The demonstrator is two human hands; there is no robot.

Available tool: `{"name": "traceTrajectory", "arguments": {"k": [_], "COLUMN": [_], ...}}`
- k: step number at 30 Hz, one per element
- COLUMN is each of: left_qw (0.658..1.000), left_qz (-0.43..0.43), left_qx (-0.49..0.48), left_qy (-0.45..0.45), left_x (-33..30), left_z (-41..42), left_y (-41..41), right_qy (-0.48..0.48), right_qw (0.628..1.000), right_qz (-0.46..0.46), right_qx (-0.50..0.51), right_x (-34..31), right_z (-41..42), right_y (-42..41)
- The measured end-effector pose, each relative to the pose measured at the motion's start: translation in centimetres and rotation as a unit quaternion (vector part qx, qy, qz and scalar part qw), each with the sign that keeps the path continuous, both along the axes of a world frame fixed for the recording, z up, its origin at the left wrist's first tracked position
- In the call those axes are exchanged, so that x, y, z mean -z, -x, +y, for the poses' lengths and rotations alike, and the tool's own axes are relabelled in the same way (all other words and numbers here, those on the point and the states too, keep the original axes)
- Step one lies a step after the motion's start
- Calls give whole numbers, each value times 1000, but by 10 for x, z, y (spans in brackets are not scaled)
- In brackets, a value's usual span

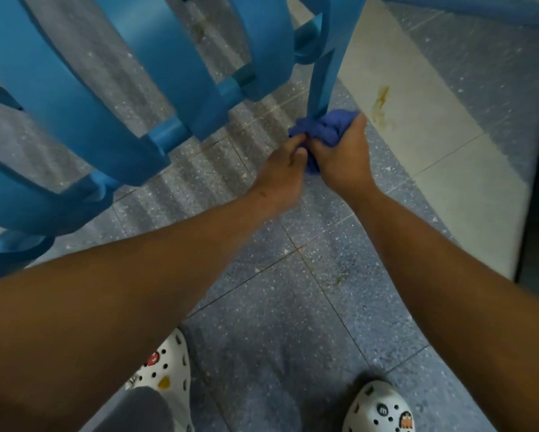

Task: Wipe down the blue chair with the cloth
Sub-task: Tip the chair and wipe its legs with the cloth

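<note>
The blue chair (112, 98) fills the upper left, its curved slats seen from above. One thin leg (322, 79) runs down to the floor at centre right. A dark blue cloth (322, 129) is bunched around the foot of that leg. My right hand (340, 154) grips the cloth from the right side. My left hand (285, 166) pinches the cloth's left edge with its thumb and fingers. Both hands are close together, low at the floor.
Speckled grey floor tiles (293, 275) lie under everything. A cream skirting band (418, 113) with a yellowish stain runs along the right. My two white clogs (380, 410) stand at the bottom edge. A dark vertical edge shows at far right.
</note>
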State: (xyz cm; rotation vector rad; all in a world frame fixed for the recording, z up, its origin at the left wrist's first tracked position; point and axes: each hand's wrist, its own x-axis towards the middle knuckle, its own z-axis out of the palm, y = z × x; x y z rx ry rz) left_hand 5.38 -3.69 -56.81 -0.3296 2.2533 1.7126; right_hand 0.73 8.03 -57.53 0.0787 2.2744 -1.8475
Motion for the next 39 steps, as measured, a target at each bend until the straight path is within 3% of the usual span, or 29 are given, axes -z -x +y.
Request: {"name": "traceTrajectory", "arguments": {"k": [4,8,10,12,14,17,21,27,33,39], "left_qw": [991,983,974,975,981,982,979,980,970,945], "left_qz": [-58,-48,-37,-31,-22,-6,27,42,46,146], "left_qx": [-54,-128,-177,-191,-184,-190,-200,-193,-237,-293], "left_qy": [-108,-121,-135,-111,-57,-14,18,37,24,19], "left_x": [5,8,11,15,21,26,30,51,46,19], "left_z": [8,6,5,4,5,10,17,18,20,21], "left_y": [-7,-5,-4,-2,0,8,30,45,59,66], "right_qy": [-40,27,-80,-258,-330,-222,-165,-123,-165,-148], "right_qw": [997,979,963,928,925,958,955,976,969,972], "right_qz": [-68,-184,-203,-146,-49,95,182,178,179,177], "right_qx": [-13,-79,-159,-226,-184,-154,-163,-38,-48,-37], "right_x": [2,-12,-25,-42,-62,-86,-80,-51,-50,-47], "right_z": [16,26,39,57,69,62,39,15,16,14], "right_y": [-22,-27,-16,4,28,56,59,47,56,55]}}
